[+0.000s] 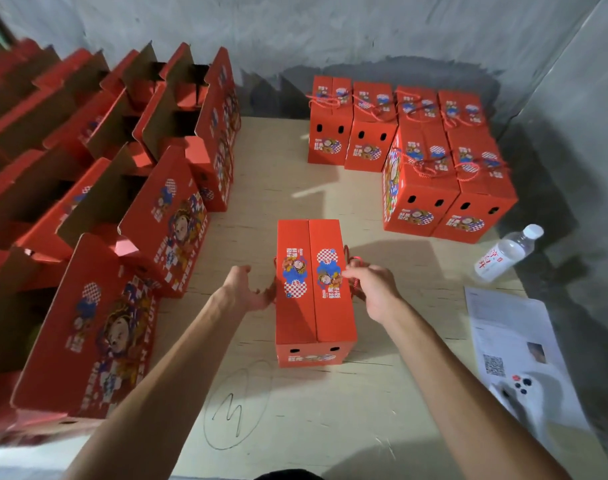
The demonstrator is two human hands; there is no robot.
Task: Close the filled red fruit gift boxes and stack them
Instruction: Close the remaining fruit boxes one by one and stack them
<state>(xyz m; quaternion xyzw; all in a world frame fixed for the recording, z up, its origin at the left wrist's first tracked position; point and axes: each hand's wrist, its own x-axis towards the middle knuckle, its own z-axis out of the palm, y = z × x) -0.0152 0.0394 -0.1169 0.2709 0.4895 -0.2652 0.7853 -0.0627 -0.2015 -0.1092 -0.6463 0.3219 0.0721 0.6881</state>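
Observation:
A closed red gift box point(313, 317) stands in the middle of the wooden board point(330, 410), its two top flaps meeting along the centre. My left hand point(248, 289) is at the box's left side with fingers loosely curled by the red rope handle there. My right hand point(373, 289) pinches the red rope handle point(356, 263) at the box's right side. Closed boxes point(444, 174) sit stacked at the back right, some two high. Several open boxes point(150, 161) with raised flaps fill the left.
A water bottle point(507, 252) lies at the right edge of the board. Printed sheets point(510, 327) and a white controller point(534, 389) lie at the right front. A pencilled circle point(238, 407) marks the board in front of me. Grey walls close the back and right.

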